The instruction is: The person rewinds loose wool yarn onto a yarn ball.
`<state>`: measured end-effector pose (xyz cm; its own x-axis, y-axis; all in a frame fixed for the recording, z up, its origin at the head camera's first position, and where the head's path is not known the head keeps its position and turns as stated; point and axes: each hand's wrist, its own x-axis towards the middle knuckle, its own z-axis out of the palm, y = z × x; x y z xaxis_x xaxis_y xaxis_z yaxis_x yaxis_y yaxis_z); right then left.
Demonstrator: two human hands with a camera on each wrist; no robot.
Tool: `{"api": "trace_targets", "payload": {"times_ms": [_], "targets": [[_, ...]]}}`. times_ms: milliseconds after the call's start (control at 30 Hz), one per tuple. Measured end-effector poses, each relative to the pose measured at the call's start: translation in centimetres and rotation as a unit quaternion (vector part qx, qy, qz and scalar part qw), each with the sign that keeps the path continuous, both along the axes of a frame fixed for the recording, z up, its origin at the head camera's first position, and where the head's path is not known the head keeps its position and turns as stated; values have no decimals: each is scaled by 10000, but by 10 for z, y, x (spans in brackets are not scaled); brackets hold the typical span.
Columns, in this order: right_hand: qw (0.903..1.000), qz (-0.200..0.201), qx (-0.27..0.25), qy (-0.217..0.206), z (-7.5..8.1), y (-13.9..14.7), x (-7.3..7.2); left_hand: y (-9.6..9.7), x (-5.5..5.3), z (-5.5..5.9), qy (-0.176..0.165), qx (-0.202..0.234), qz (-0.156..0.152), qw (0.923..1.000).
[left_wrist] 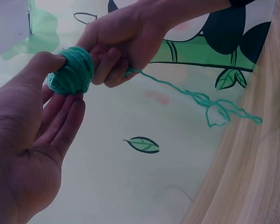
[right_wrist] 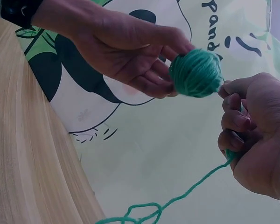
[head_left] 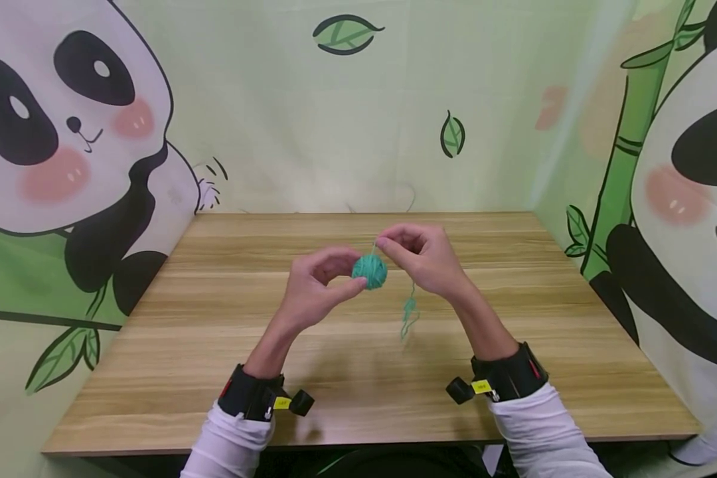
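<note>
A small ball of teal yarn (head_left: 370, 271) is held up over the table between the thumb and fingers of my left hand (head_left: 319, 285). In the left wrist view the thumb presses one side of the ball (left_wrist: 72, 72) while the fingers support it from below. My right hand (head_left: 424, 259), just to the right, pinches the strand close to the ball, with its other fingers curled. From beneath that hand a loose tail of yarn (head_left: 409, 309) hangs down, tangled in loops. The right wrist view shows the tail (right_wrist: 191, 189) leaving the curled fingers.
The wood-grain table (head_left: 215, 372) spreads beneath both hands, its front edge near my forearms. Behind it stands a pale backdrop (head_left: 263, 119) printed with pandas, leaves and bamboo. Black straps with small cameras (head_left: 301, 402) sit on both wrists.
</note>
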<state>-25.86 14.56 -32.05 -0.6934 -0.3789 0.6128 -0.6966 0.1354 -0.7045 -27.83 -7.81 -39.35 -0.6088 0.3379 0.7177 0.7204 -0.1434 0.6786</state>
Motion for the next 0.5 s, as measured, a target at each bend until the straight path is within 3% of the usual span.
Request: {"api": "trace_targets", "payload": {"times_ms": [167, 367, 500], "targets": [[9999, -14, 116, -124, -7, 1, -7, 0, 6, 6, -75, 10, 3, 10000], [9989, -73, 250, -395, -27, 5, -27, 1, 20, 21, -137, 66, -61, 9999], [9988, -18, 283, -410, -34, 8, -35, 2, 21, 23, -144, 99, -79, 9998]]}}
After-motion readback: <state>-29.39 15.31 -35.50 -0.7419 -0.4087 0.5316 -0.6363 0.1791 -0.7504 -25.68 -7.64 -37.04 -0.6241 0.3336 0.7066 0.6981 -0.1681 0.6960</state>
